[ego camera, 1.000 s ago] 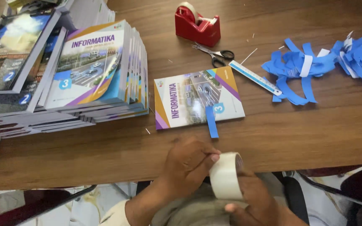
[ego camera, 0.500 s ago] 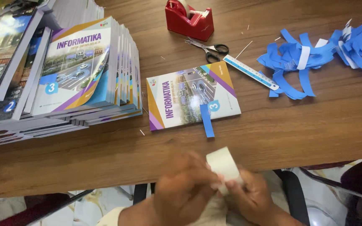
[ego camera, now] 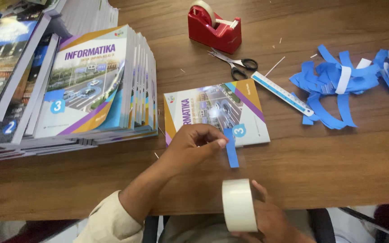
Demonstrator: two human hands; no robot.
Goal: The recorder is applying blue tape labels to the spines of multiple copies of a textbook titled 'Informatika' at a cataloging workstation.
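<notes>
My right hand [ego camera: 269,218] grips a white tape roll [ego camera: 238,204] at the table's near edge. My left hand [ego camera: 193,145] reaches forward over the table, its fingers pinched together as if on a tape end, the thumb touching a blue paper strip [ego camera: 231,148]. That strip lies on the near edge of a single schoolbook [ego camera: 217,110] lying flat and hangs over onto the wooden table [ego camera: 329,166].
Stacks of similar books [ego camera: 91,85] fill the left side. At the back stand a red tape dispenser [ego camera: 214,26], scissors [ego camera: 236,64] and a blue-white ruler [ego camera: 282,93]. Bundles of blue paper strips [ego camera: 338,83] lie at the right.
My left hand has left the tape roll and moved forward to the blue strip on the book. The roll stays in my right hand, now lower and nearer me.
</notes>
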